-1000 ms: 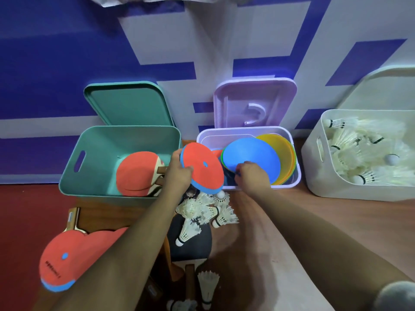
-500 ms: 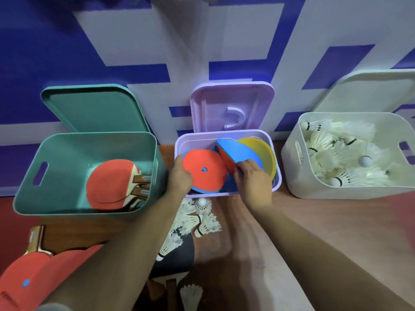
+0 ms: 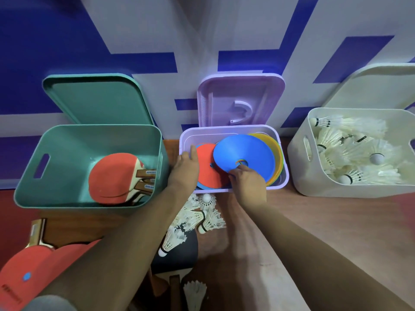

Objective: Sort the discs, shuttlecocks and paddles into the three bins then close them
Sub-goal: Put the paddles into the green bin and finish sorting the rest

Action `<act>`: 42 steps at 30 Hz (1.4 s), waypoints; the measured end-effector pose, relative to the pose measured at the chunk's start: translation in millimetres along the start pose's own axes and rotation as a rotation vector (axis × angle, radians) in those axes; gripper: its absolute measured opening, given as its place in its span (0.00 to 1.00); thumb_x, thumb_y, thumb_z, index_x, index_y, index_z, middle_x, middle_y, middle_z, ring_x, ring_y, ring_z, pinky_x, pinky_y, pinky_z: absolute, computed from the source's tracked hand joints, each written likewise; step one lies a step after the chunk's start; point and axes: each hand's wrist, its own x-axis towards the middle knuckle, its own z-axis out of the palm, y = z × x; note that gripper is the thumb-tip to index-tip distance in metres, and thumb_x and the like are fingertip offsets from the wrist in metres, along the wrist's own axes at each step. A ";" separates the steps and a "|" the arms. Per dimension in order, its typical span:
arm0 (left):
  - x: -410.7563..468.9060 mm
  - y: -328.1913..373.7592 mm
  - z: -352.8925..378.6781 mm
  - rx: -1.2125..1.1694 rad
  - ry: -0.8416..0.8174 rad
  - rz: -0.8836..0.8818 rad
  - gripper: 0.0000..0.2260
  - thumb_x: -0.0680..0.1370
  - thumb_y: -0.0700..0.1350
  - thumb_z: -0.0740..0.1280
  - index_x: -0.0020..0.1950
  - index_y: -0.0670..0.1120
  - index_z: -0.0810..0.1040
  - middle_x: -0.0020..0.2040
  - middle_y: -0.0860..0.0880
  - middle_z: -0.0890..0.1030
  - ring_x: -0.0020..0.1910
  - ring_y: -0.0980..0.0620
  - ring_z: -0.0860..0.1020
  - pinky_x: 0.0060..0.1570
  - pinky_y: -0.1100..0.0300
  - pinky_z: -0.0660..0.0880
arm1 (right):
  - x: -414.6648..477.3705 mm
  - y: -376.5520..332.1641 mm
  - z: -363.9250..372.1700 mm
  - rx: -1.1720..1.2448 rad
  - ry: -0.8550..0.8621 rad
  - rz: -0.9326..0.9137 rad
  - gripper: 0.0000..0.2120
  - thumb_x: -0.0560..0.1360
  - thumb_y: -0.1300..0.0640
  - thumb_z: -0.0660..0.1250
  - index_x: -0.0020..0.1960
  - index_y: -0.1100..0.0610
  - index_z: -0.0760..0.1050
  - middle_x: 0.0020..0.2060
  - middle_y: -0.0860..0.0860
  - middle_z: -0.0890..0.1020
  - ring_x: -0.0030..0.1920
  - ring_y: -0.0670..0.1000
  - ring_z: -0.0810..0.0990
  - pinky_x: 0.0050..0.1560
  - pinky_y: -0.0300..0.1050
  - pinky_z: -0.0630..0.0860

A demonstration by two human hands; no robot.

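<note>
Working both hands inside lilac bin [image 3: 229, 130] at frame centre. Resting left hand [image 3: 185, 167] at the bin's left rim, fingers fairly straight and apart, fingertips touching left edge of red disc [image 3: 207, 170], gripping nothing. Pinching blue disc [image 3: 243, 151] with right hand [image 3: 249, 185], fingers curled and clamped at the disc's centre hole, tilting it up against yellow discs [image 3: 272, 144] stacked in the bin's right half. Overlapping the red disc, lying lower in the bin's left half. Leaning open against blue-and-white wall [image 3: 134, 30] behind the bins: teal lid [image 3: 94, 99], lilac lid [image 3: 240, 102], white lid [image 3: 370, 86]. Sitting left of centre on desk [image 3: 325, 221]: teal bin [image 3: 67, 131], holding stacked red paddles [image 3: 112, 176], handles pointing right. Sitting at right edge: white bin [image 3: 298, 153], holding heaped binned shuttlecocks [image 3: 350, 149]. Lying just below lilac bin, between the forearms: loose shuttlecocks [image 3: 197, 216], partly resting on black paddle [image 3: 179, 257]. Standing at bottom centre: single shuttlecock [image 3: 195, 295]. Showing at lower left: spare paddle [image 3: 37, 232], handle pointing up-frame, touching another red disc, lower-left disc [image 3: 20, 286], blue showing through its hole.
</note>
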 end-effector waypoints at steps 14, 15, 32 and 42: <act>-133.1 -41.9 -22.2 -0.645 0.148 0.047 0.10 0.77 0.39 0.65 0.57 0.46 0.79 0.53 0.49 0.74 0.50 0.52 0.77 0.54 0.59 0.73 | -110.0 -51.7 -31.8 0.502 0.059 0.034 0.11 0.74 0.55 0.62 0.54 0.58 0.76 0.49 0.53 0.74 0.51 0.56 0.76 0.54 0.51 0.75; -150.8 -48.5 -16.6 -0.661 0.124 0.022 0.09 0.77 0.39 0.65 0.55 0.47 0.79 0.51 0.51 0.74 0.49 0.52 0.77 0.53 0.57 0.75 | -124.6 -58.6 -27.3 0.547 0.005 0.073 0.10 0.75 0.57 0.63 0.54 0.58 0.76 0.49 0.51 0.73 0.50 0.55 0.76 0.54 0.52 0.75; -213.5 -45.3 52.4 0.010 -0.096 -0.003 0.23 0.74 0.51 0.69 0.68 0.54 0.71 0.60 0.45 0.73 0.60 0.43 0.68 0.61 0.50 0.64 | -255.3 -54.3 70.7 0.369 -0.665 0.067 0.21 0.66 0.48 0.60 0.56 0.44 0.80 0.61 0.50 0.75 0.64 0.51 0.71 0.66 0.43 0.70; -211.4 -61.0 43.4 -0.154 0.054 0.097 0.08 0.73 0.42 0.70 0.46 0.47 0.71 0.43 0.47 0.77 0.45 0.43 0.74 0.44 0.50 0.71 | -215.9 -45.5 -6.1 0.732 -0.173 0.335 0.04 0.76 0.56 0.71 0.50 0.49 0.80 0.47 0.51 0.78 0.40 0.37 0.77 0.46 0.31 0.71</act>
